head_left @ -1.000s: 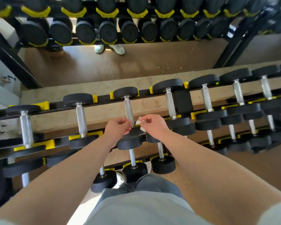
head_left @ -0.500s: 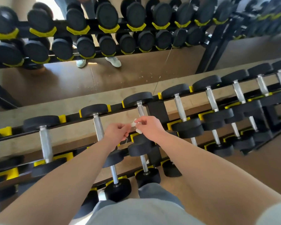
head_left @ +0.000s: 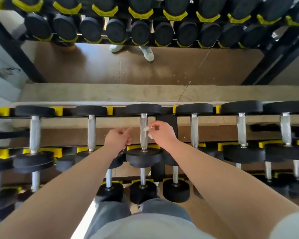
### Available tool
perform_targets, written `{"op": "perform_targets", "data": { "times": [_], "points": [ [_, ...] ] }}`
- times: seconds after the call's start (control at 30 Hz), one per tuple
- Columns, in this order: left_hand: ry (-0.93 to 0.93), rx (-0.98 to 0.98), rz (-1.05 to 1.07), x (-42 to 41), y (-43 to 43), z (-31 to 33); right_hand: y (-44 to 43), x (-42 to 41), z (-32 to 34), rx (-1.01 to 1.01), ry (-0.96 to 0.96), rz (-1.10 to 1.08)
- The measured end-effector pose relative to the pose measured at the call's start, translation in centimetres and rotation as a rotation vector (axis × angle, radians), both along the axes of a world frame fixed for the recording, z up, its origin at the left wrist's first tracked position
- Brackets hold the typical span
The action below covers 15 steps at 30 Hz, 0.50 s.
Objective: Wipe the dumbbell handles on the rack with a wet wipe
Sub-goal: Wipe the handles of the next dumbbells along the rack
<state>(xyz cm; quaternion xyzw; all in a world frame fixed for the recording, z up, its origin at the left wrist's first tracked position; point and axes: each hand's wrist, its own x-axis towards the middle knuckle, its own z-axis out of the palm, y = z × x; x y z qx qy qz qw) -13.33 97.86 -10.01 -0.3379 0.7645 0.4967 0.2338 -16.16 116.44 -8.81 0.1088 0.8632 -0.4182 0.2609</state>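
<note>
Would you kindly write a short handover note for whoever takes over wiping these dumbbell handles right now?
Right hand: pinches the wet wipe against the centre top-row dumbbell handle.
Left hand: just left of that handle, fingers curled; whether it holds anything is unclear.
Done: cannot tell which handles are already wiped.
Left: wipe this handle along its length, then the other handles on the rack.
</note>
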Motion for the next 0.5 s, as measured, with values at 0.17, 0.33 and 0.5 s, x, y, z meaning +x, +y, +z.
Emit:
{"op": "perform_targets", "data": {
  "times": [0.17,0.33,0.5],
  "points": [
    [0.003,-0.045,0.025,-0.4,0.6,-1.0,0.3,-0.5,-1.3,-0.039,-0.023,-0.119],
    [-0.024,-0.05,0.004,-1.2,1.3,-1.6,0.2,-1.3,-1.8,-0.145,-0.094,-0.279],
    [-0.051,0.094,0.042,-2.2,0.6,-2.7,-0.2,-1.0,-2.3,-0.219,-0.279,-0.267]
  ]
}}
